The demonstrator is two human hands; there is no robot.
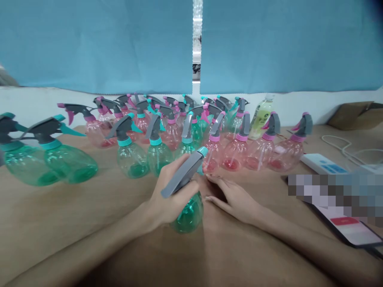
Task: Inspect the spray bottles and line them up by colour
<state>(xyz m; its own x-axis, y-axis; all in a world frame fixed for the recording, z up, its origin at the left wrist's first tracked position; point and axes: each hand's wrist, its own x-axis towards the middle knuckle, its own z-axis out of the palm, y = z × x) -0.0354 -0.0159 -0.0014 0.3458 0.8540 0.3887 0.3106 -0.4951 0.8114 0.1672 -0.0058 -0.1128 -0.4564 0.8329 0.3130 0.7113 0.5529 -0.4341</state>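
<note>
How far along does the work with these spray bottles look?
Done, it seems: the green spray bottles and pink spray bottles set out on the table have trigger heads fitted. In hand: the left hand grips another green bottle, its gray trigger head on too; the right hand is empty. Left: perhaps just that bottle, as no loose head shows.

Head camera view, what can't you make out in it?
All in the head view:
Held green bottle, neck: hidden by left hand.
Phone, upper screen: pixelated.
Leftmost green bottle, sprayer: cut off by left edge.
Back-row bottles, bases: behind nearer bottles.
Drink bottle, label text: too small, blurred.
</note>
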